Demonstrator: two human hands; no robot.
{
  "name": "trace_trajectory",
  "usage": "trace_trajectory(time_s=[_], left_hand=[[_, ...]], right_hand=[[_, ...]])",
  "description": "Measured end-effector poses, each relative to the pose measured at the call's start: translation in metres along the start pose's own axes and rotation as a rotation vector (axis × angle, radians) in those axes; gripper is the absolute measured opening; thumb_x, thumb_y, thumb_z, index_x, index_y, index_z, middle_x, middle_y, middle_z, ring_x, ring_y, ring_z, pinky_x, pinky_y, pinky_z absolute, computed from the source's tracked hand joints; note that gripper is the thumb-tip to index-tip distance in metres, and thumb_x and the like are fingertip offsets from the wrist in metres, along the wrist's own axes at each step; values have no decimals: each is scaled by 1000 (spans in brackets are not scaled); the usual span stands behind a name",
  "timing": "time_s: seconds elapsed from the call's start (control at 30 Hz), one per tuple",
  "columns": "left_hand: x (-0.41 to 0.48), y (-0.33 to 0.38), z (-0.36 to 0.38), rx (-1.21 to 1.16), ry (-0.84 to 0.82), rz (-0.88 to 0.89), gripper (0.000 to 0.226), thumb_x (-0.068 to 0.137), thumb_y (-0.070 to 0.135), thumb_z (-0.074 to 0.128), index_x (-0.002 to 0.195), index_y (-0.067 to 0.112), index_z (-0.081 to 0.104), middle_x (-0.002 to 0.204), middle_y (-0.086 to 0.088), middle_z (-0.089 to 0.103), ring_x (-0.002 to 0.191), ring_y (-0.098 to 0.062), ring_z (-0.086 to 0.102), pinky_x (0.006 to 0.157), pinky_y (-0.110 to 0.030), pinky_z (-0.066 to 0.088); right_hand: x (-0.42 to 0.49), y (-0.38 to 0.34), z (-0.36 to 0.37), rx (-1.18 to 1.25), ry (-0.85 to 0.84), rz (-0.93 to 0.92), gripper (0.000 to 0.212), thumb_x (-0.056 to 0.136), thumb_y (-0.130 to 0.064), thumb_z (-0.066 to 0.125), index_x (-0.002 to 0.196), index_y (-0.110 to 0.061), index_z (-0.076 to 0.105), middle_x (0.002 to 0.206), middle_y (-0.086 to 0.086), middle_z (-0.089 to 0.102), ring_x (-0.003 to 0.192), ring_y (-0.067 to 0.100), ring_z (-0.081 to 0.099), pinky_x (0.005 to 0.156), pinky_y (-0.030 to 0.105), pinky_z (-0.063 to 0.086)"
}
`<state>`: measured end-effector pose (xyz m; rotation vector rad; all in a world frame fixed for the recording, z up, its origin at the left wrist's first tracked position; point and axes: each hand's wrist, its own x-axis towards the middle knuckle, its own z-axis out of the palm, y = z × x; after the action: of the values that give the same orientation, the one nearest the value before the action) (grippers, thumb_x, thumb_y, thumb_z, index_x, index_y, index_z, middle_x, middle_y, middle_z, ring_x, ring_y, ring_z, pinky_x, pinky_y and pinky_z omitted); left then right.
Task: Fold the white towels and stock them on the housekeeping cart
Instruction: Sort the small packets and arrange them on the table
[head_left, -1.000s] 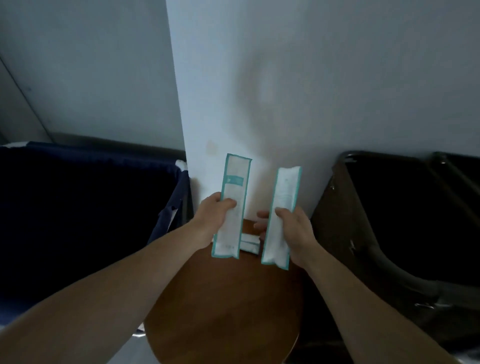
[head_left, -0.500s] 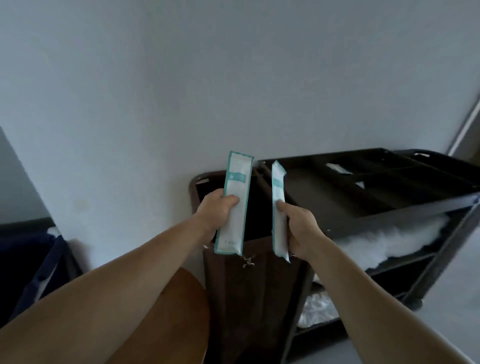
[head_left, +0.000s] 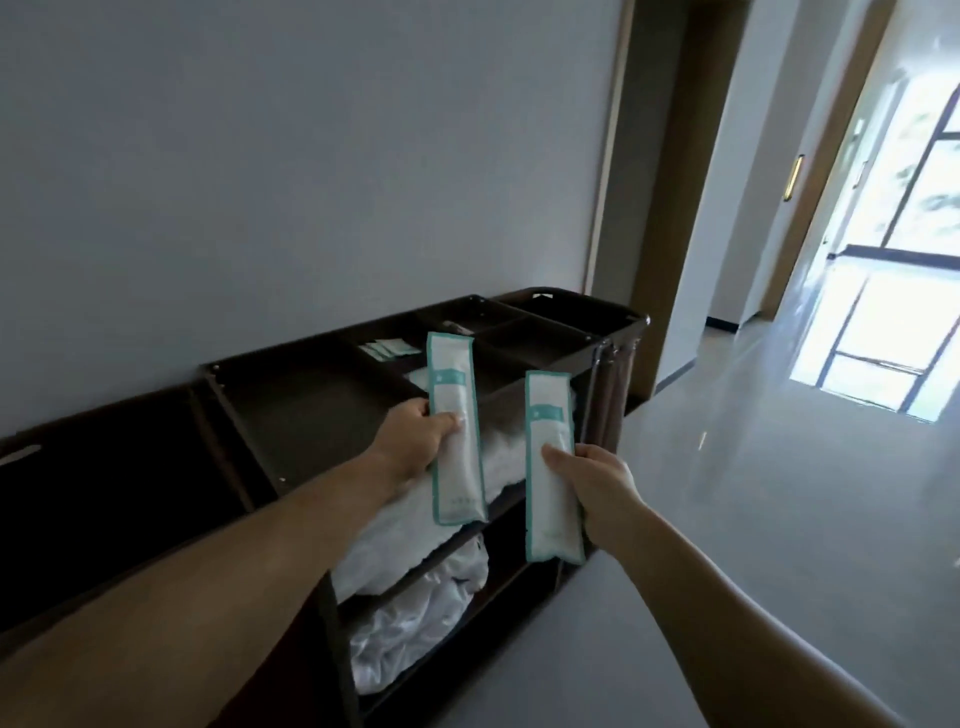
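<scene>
My left hand (head_left: 415, 441) grips a long white packet with teal edging (head_left: 453, 384), held upright over the dark housekeeping cart (head_left: 291, 395). My right hand (head_left: 592, 478) grips a second white and teal packet (head_left: 545, 415) just to the right, in front of the cart's near edge. White towels (head_left: 498, 457) lie piled on the cart's middle shelf, partly behind both packets. More crumpled white linen (head_left: 415, 623) fills the lower shelf.
The cart's top tray has several compartments; one holds small teal sachets (head_left: 389, 348). A dark bag (head_left: 78, 493) hangs at the cart's left end. A grey wall stands behind. Shiny floor (head_left: 727, 493) runs right toward a bright window (head_left: 893, 291).
The view has swung right from a round wooden table and dark bins to the cart and corridor. Both hands kept their packets and carried them over the cart.
</scene>
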<state>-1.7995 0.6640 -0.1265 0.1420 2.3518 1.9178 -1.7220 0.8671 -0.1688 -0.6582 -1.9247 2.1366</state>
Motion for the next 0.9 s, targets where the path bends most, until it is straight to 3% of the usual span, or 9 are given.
trace_trajectory(time_s=[0.07, 0.17, 0.23, 0.37, 0.5, 0.67, 0.8, 0.9], left_hand=[[23, 3, 34, -9, -45, 3, 21, 90, 18, 71, 105, 3, 68, 102, -18, 71, 91, -35, 69, 84, -49, 59], [61, 8, 83, -41, -92, 18, 9, 90, 21, 71, 91, 13, 69, 93, -12, 73, 78, -24, 69, 62, -34, 57], [88, 13, 112, -41, -107, 36, 7, 89, 23, 72, 87, 17, 68, 88, -7, 73, 75, -20, 70, 55, -27, 54], [148, 18, 161, -82, -118, 53, 6, 88, 22, 73, 90, 17, 70, 86, -4, 74, 75, -17, 71, 56, -24, 55], [206, 23, 197, -145, -98, 4, 13, 89, 16, 72, 101, 10, 70, 94, -11, 72, 83, -25, 69, 76, -38, 59], [266, 42, 209, -175, -43, -2, 8, 92, 15, 68, 99, 10, 67, 102, -13, 70, 92, -29, 67, 86, -44, 57], [311, 46, 190, -163, 77, 1, 8, 92, 15, 68, 98, 11, 68, 100, -10, 71, 90, -26, 68, 75, -37, 57], [339, 36, 166, -106, 216, -15, 17, 91, 18, 71, 105, 8, 70, 102, -6, 71, 90, -21, 67, 76, -33, 55]], right_hand=[[16, -3, -28, 65, 21, 59, 18, 85, -14, 78, 99, -4, 73, 90, 17, 76, 84, 35, 73, 79, 52, 61], [49, -13, -62, 120, 17, 94, 22, 86, -1, 73, 107, 1, 70, 99, 21, 75, 89, 35, 73, 79, 48, 61], [77, -26, -80, 109, 8, 68, 23, 86, 1, 72, 109, 0, 69, 103, 19, 75, 93, 33, 73, 77, 43, 60], [147, -53, -102, 32, 17, -13, 19, 85, -2, 75, 104, -7, 71, 100, 11, 77, 88, 25, 75, 74, 37, 61], [214, -79, -112, -45, 20, -25, 18, 81, -1, 80, 96, -7, 72, 98, 12, 77, 90, 28, 75, 82, 42, 61], [293, -108, -103, -14, -43, -19, 22, 83, 0, 77, 104, 0, 70, 102, 14, 76, 93, 29, 74, 84, 44, 60], [358, -121, -76, -42, -138, -42, 15, 83, -1, 77, 96, -5, 69, 98, 13, 76, 85, 28, 74, 76, 42, 61], [410, -127, -47, -49, -215, -33, 16, 82, -1, 78, 91, -7, 67, 88, 11, 75, 75, 27, 73, 72, 43, 62]])
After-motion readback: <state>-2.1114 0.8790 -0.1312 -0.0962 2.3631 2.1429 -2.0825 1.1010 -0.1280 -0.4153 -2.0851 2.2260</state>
